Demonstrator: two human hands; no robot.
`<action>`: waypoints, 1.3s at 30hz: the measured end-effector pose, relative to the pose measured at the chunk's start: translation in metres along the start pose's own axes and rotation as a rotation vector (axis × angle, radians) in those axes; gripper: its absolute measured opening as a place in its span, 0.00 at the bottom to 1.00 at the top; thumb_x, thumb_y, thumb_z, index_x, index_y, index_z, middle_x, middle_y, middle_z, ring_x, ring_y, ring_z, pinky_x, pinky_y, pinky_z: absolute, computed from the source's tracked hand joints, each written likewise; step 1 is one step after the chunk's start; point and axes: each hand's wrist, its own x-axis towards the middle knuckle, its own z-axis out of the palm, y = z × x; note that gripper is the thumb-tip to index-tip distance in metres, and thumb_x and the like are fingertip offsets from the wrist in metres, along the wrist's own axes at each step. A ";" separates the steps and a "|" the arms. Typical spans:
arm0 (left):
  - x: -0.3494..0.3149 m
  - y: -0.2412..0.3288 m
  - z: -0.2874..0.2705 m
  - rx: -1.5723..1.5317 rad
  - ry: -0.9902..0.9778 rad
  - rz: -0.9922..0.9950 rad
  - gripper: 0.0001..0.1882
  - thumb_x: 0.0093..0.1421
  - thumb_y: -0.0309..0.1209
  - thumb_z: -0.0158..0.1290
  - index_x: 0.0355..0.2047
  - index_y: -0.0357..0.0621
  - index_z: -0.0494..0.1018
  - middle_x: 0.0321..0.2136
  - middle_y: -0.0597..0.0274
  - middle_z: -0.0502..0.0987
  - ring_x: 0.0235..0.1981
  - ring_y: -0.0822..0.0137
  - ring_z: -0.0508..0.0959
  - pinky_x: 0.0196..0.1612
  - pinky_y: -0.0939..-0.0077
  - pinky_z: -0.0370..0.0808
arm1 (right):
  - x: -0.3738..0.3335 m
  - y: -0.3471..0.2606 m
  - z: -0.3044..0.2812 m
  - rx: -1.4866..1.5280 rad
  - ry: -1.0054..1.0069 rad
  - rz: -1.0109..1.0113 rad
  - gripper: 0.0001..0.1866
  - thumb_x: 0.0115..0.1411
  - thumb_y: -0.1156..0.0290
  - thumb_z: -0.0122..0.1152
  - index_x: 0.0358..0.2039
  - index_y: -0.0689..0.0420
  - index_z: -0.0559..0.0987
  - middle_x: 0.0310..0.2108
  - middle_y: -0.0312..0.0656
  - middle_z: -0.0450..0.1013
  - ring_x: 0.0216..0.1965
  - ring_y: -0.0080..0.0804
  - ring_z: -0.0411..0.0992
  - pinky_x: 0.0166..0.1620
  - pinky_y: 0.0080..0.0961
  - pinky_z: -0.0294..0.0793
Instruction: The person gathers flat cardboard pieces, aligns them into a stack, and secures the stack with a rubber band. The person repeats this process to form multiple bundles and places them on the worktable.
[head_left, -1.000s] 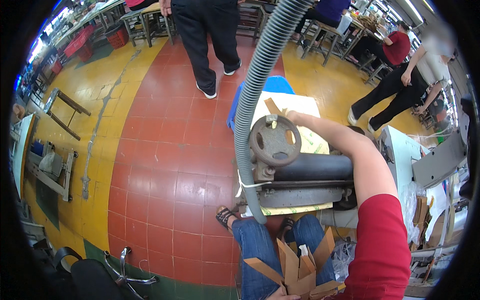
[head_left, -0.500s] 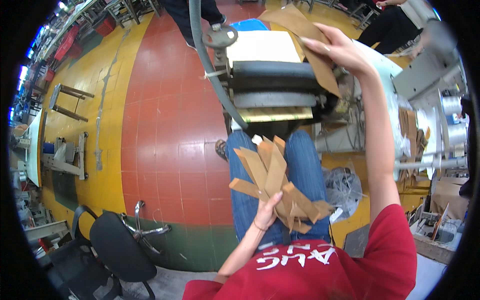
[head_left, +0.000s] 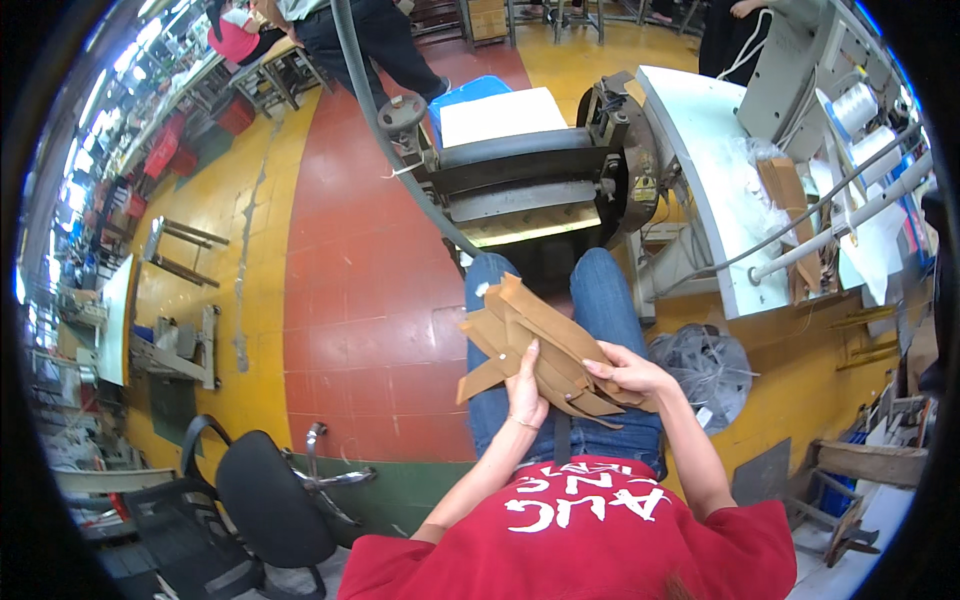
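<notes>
Brown strips (head_left: 548,338), flat and stiff-looking, overlap in a loose, fanned bundle slanting across the thighs of the blue jeans (head_left: 606,298). Uneven ends splay over the jeans' left thigh, one strip jutting outward.

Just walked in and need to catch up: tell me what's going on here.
A person in a red shirt is holding a loose bundle of brown strips over their lap. The left hand grips the bundle from one side and the right hand from the other. A roller machine stands just beyond the knees, with neither hand on it. More brown pieces lie on the pale table to the right.
</notes>
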 end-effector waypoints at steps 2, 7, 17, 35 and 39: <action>-0.005 0.002 0.003 0.067 0.071 -0.030 0.25 0.60 0.33 0.57 0.56 0.43 0.64 0.52 0.60 0.71 0.52 0.64 0.72 0.56 0.66 0.69 | -0.003 0.008 -0.002 0.129 0.004 0.073 0.21 0.62 0.60 0.60 0.50 0.61 0.72 0.41 0.33 0.72 0.43 0.17 0.67 0.47 0.19 0.68; -0.030 0.024 0.035 0.083 -0.048 -0.050 0.25 0.60 0.32 0.56 0.57 0.44 0.63 0.51 0.62 0.70 0.53 0.65 0.70 0.56 0.68 0.69 | -0.023 -0.023 -0.007 0.125 0.015 0.007 0.18 0.57 0.64 0.67 0.44 0.60 0.76 0.42 0.33 0.74 0.42 0.16 0.69 0.45 0.17 0.69; -0.069 0.021 0.065 -0.206 -0.034 -0.444 0.24 0.64 0.43 0.49 0.56 0.46 0.64 0.52 0.60 0.71 0.54 0.61 0.70 0.58 0.61 0.66 | -0.052 -0.108 -0.024 -0.463 -0.073 -0.177 0.20 0.50 0.60 0.72 0.36 0.62 0.79 0.35 0.41 0.69 0.41 0.31 0.67 0.47 0.28 0.66; -0.015 -0.033 -0.006 -0.154 0.004 -0.437 0.29 0.59 0.43 0.58 0.57 0.48 0.64 0.54 0.61 0.70 0.53 0.61 0.71 0.55 0.60 0.70 | -0.024 -0.035 -0.050 -0.459 -0.030 -0.292 0.20 0.50 0.62 0.71 0.38 0.62 0.79 0.46 0.46 0.67 0.51 0.36 0.64 0.54 0.30 0.63; -0.010 -0.053 -0.007 0.021 0.075 -0.320 0.29 0.61 0.48 0.53 0.59 0.50 0.62 0.55 0.62 0.69 0.56 0.59 0.69 0.59 0.57 0.65 | -0.045 -0.072 -0.047 -0.567 0.079 -0.300 0.18 0.49 0.65 0.72 0.36 0.62 0.80 0.46 0.45 0.67 0.48 0.38 0.67 0.50 0.30 0.66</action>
